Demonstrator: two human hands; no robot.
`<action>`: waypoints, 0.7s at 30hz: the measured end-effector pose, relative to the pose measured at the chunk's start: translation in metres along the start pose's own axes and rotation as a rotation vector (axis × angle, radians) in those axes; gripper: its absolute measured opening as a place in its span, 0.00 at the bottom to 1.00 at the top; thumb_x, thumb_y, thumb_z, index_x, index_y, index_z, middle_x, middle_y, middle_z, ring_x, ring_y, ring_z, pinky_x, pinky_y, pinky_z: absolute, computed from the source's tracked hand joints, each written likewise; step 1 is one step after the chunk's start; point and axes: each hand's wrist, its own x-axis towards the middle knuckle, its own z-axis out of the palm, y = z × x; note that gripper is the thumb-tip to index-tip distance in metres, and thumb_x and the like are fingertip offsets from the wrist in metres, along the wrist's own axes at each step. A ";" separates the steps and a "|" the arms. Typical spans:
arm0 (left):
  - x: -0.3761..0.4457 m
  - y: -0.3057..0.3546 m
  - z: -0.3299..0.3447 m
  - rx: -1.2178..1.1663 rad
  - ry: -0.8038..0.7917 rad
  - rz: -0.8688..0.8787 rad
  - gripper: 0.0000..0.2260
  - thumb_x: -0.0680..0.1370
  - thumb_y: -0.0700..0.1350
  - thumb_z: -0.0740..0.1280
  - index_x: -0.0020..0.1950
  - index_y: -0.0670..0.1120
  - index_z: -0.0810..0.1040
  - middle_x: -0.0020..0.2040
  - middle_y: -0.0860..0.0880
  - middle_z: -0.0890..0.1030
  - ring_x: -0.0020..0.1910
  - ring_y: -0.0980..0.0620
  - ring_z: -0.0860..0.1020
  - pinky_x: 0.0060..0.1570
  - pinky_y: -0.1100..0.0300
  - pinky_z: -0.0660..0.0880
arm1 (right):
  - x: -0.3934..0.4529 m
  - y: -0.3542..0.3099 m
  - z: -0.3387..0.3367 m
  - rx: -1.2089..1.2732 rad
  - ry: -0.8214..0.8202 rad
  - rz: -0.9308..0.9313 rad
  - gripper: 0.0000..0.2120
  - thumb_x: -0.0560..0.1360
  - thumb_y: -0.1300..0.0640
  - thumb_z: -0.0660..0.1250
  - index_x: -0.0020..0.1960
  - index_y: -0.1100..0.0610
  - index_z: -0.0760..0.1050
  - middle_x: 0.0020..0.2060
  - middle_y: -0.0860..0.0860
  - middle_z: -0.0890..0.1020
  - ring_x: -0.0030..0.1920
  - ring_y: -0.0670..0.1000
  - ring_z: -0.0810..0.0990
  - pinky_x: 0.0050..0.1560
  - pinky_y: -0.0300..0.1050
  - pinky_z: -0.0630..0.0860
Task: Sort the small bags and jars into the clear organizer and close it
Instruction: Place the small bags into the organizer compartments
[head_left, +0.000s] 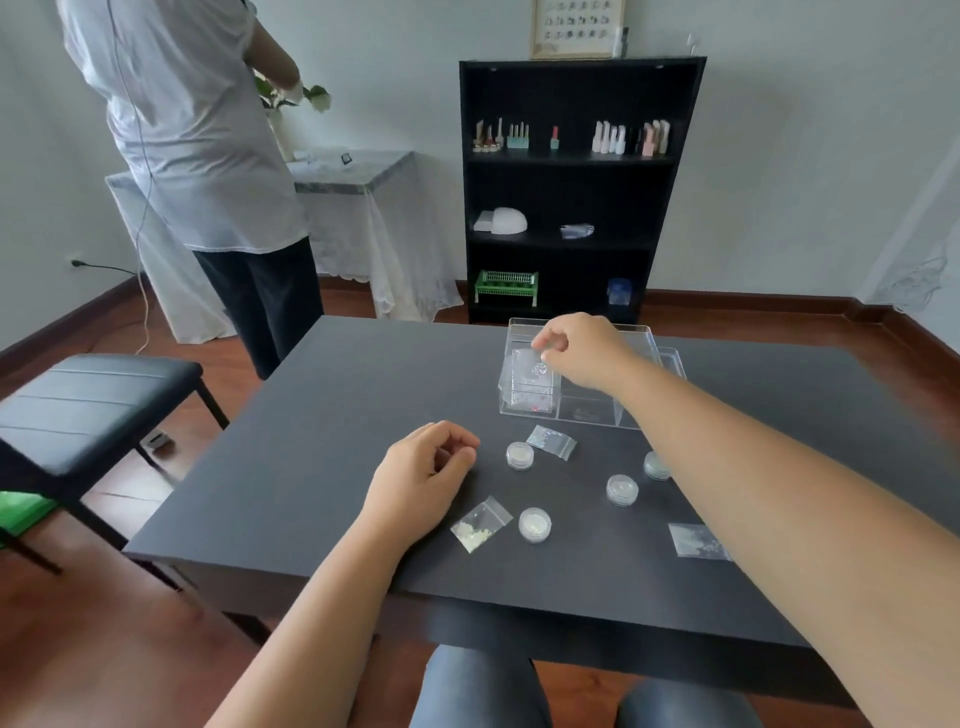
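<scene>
The clear organizer (587, 410) stands open on the dark table (311, 441), its lid (582, 327) raised behind. My right hand (587, 351) is over its left compartment, fingertips pinching the top of a small clear bag (532, 371) that hangs into it. My left hand (426, 480) rests on the table with fingers curled and nothing in it. Loose on the table lie three small bags (551, 441) (480, 524) (693, 540) and several round jars (519, 455) (622, 489) (534, 524) (655, 465).
A person in a white top (192, 130) stands at the back left beside a cloth-covered side table (358, 171). A black shelf unit (571, 187) holds small bottles against the far wall. A black padded bench (88, 410) sits left of the table.
</scene>
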 end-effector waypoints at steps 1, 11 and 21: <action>0.000 0.000 0.000 0.027 -0.016 0.015 0.06 0.76 0.47 0.67 0.44 0.59 0.79 0.39 0.63 0.79 0.38 0.61 0.75 0.39 0.66 0.71 | 0.001 0.000 0.003 -0.072 -0.018 -0.012 0.10 0.76 0.59 0.65 0.52 0.50 0.82 0.51 0.53 0.81 0.49 0.53 0.78 0.45 0.44 0.73; -0.001 0.000 0.000 0.159 -0.044 0.109 0.04 0.77 0.49 0.66 0.47 0.58 0.79 0.41 0.61 0.78 0.45 0.61 0.74 0.40 0.69 0.67 | -0.008 0.000 0.016 -0.454 -0.057 -0.027 0.33 0.77 0.32 0.43 0.40 0.45 0.83 0.68 0.46 0.66 0.63 0.54 0.57 0.62 0.51 0.52; -0.006 0.001 -0.001 0.158 -0.047 0.143 0.04 0.77 0.48 0.66 0.48 0.58 0.79 0.40 0.62 0.76 0.44 0.61 0.74 0.39 0.69 0.66 | -0.075 0.022 -0.018 -0.187 0.353 -0.119 0.08 0.77 0.48 0.63 0.48 0.42 0.81 0.55 0.43 0.77 0.59 0.54 0.66 0.54 0.46 0.57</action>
